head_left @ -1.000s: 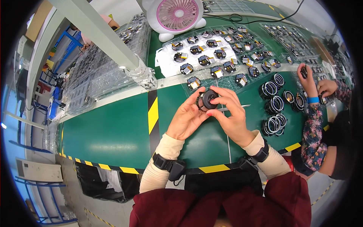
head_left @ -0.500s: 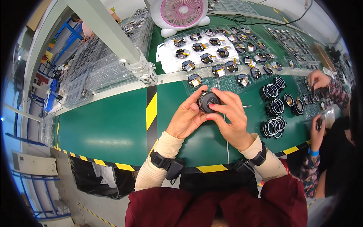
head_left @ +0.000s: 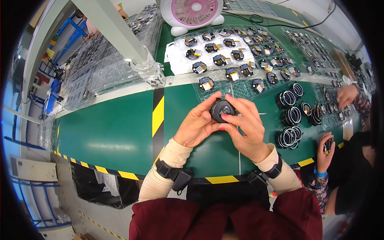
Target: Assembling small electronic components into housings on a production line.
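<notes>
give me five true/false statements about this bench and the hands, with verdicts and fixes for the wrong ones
1. The left hand and right hand are both on one dark round part. True.
2. The pink and white fan stands nearer the person than the white sheet. False: the fan stands beyond the white sheet.
3. A co-worker's hand at the right has a blue band at its wrist. True.
4. The black ring-shaped parts lie left of the person's hands. False: the black ring-shaped parts lie to the right.
5. Yellow and black striped tape runs along the near table edge. True.

Fingers (head_left: 245,109) of both hands (head_left: 195,128) curled
</notes>
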Action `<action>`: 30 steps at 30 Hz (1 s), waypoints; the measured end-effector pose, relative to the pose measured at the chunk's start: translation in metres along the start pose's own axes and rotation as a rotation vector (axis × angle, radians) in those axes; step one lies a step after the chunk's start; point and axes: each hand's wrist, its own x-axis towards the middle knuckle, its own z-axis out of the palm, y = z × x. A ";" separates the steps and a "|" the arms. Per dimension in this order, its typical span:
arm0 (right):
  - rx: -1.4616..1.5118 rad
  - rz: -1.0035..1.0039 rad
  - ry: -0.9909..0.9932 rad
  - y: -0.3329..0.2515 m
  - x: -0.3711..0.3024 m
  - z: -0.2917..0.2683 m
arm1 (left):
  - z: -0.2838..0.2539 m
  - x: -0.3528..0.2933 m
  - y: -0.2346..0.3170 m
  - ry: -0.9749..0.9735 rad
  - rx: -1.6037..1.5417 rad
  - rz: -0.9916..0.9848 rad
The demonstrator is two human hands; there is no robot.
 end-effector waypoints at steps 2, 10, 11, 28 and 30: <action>0.000 0.001 -0.005 0.000 0.000 0.000 | 0.000 0.000 0.000 0.001 -0.001 -0.003; -0.028 -0.007 -0.020 -0.001 0.001 -0.001 | 0.001 -0.001 0.000 -0.007 -0.004 -0.007; -0.028 -0.009 -0.018 -0.001 0.001 -0.001 | 0.001 -0.001 0.000 -0.007 -0.004 -0.010; -0.031 0.004 -0.034 -0.002 -0.001 -0.001 | 0.005 -0.002 0.002 -0.018 0.031 -0.011; -0.035 -0.003 -0.042 0.001 -0.003 0.000 | 0.005 -0.002 0.001 -0.017 0.031 -0.009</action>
